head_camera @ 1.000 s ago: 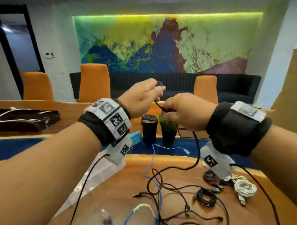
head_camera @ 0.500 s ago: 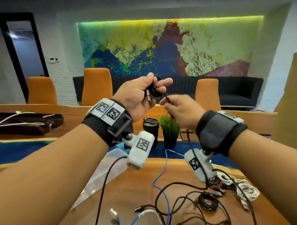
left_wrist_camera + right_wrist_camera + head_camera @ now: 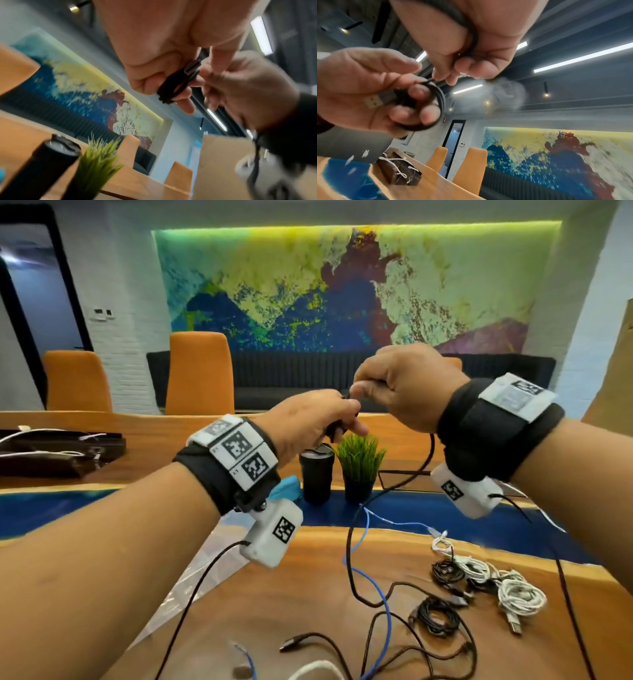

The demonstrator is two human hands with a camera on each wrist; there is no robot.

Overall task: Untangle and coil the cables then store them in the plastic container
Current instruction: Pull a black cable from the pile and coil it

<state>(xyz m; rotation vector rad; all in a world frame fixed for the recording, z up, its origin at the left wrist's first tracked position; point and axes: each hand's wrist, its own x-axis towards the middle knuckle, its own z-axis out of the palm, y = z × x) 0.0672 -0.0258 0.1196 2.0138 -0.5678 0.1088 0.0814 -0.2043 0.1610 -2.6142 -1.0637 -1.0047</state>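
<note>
My left hand holds a small coil of black cable around its fingers, with the USB plug lying against the palm. Just above it, my right hand pinches the same cable's free strand, which hangs down to the wooden table. Both hands are raised above the table. The clear plastic container lies at lower left, partly hidden by my left arm. Loose black cables and a blue cable sprawl below.
Coiled black and white cables lie at the right of the table. A black tumbler and a potted grass plant stand beyond my hands. Brown cases sit at far left, orange chairs behind.
My left hand has turned palm-down and dropped lower with the coil. My right hand has risen above it, carrying the cable strand over the coil.
</note>
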